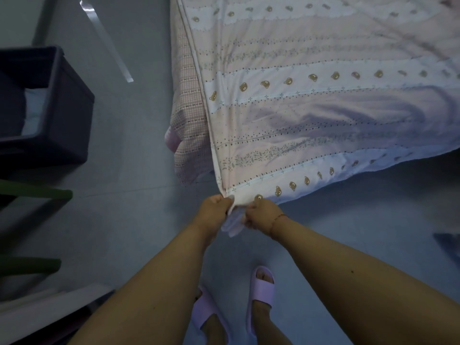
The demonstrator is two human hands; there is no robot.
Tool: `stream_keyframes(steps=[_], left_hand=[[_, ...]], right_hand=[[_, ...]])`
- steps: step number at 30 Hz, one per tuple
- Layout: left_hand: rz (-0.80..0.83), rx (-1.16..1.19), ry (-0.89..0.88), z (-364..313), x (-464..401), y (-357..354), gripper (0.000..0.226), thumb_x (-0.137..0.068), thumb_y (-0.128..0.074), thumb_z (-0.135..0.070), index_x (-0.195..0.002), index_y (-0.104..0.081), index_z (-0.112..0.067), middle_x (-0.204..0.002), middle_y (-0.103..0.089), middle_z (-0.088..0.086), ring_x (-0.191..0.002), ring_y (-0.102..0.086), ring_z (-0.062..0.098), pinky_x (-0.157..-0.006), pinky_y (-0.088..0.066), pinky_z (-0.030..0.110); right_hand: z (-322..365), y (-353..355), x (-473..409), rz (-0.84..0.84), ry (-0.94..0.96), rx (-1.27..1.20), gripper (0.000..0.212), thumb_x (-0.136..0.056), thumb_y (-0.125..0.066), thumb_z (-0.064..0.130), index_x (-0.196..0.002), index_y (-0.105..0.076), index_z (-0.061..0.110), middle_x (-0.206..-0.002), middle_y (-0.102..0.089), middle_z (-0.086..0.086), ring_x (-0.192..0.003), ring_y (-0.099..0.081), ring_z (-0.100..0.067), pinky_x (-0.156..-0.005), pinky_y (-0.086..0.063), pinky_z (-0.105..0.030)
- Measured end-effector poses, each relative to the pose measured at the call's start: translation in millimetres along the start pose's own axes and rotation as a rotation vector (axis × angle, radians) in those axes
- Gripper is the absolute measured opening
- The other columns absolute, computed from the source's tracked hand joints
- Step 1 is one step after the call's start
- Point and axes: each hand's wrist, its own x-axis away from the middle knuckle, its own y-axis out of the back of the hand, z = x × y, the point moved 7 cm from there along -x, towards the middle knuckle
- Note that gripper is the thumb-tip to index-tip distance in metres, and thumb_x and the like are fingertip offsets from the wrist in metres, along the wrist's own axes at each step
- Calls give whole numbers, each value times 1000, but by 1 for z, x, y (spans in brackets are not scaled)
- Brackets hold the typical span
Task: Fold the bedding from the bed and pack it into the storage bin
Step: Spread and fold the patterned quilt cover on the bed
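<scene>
A pale pink and white quilt (311,100) printed with small brown bears lies spread over the bed, its near corner pulled off the edge toward me. My left hand (214,209) and my right hand (263,213) both grip that corner, close together, above the floor. A checked pink sheet (189,115) covers the bed's side under the quilt. The dark storage bin (67,108) stands on the floor at the left, with something white inside it.
Grey floor (139,135) runs between the bin and the bed. Green bars (37,192) of some furniture jut in at the left, and a white board (49,312) lies at the bottom left. My feet in lilac slippers (261,292) stand below my hands.
</scene>
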Motion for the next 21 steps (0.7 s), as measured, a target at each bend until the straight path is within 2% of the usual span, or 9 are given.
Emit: stream_keyframes(steps=[3, 7, 10, 12, 15, 16, 19, 20, 21], left_hand=[[-104, -34, -41, -7, -1, 0, 25, -97, -50, -27, -98, -55, -3, -98, -63, 20, -89, -58, 25, -84, -50, 45], [-186, 123, -29, -10, 6, -8, 19, -92, -55, -26, -88, -47, -9, -97, -61, 23, -94, -62, 35, -84, -53, 59], [-125, 424, 29, -17, 18, -24, 5, -96, -51, -4, -98, -48, -1, -101, -60, 24, -93, -62, 35, -77, -57, 50], [-79, 573, 38, -21, 22, -29, 13, -95, -49, 1, -107, -50, 6, -107, -61, 29, -91, -64, 35, -69, -60, 43], [-89, 704, 50, -28, 29, -29, 4, -94, -48, 5, -92, -52, 5, -97, -64, 24, -82, -66, 30, -64, -60, 39], [-103, 726, 42, -30, 31, -28, 4, -94, -49, 6, -96, -49, 3, -100, -62, 24, -83, -65, 30, -64, -60, 40], [-139, 615, 3, -32, 32, -20, 26, -93, -52, 4, -111, -40, -9, -109, -58, 20, -90, -64, 31, -68, -59, 45], [-130, 525, 0, -34, 34, -17, 26, -93, -53, 3, -111, -40, -11, -108, -59, 18, -89, -65, 30, -72, -58, 47], [-115, 415, 1, -34, 34, -15, 26, -93, -53, 2, -109, -44, -15, -105, -60, 17, -85, -65, 29, -75, -57, 48]], right_hand=[[-30, 2, 1, 30, -343, -487, 34, -95, -41, 9, -66, -54, -3, -72, -53, -17, -59, -48, -23, -61, -43, -27], [-56, -2, 15, -6, -480, -687, 56, -94, -38, 52, -82, -58, 1, -82, -60, -18, -74, -59, -29, -69, -50, -33], [-65, -8, 23, -2, -524, -884, 66, -87, -37, 69, -87, -55, 6, -91, -60, -17, -83, -59, -32, -72, -51, -37], [-60, -14, 23, 1, -514, -1161, 63, -87, -39, 67, -89, -56, 6, -81, -58, -14, -74, -57, -29, -65, -51, -36], [-48, -14, 14, -13, -425, -1535, 52, -89, -46, 57, -97, -60, 8, -75, -59, -12, -68, -54, -26, -63, -48, -35], [-46, -10, 12, -54, -397, -1612, 45, -91, -48, 50, -103, -61, 9, -77, -62, -12, -71, -56, -27, -65, -49, -36], [-41, 3, 6, -161, -328, -1751, 39, -99, -43, 25, -130, -51, 2, -117, -66, -15, -109, -59, -32, -83, -47, -38], [-39, 7, 9, -175, -317, -1743, 39, -100, -42, 20, -134, -47, 1, -130, -58, -17, -115, -56, -33, -85, -46, -38], [-38, 13, 12, -205, -317, -1715, 37, -99, -43, 17, -132, -48, 1, -132, -56, -17, -107, -60, -34, -81, -48, -37]])
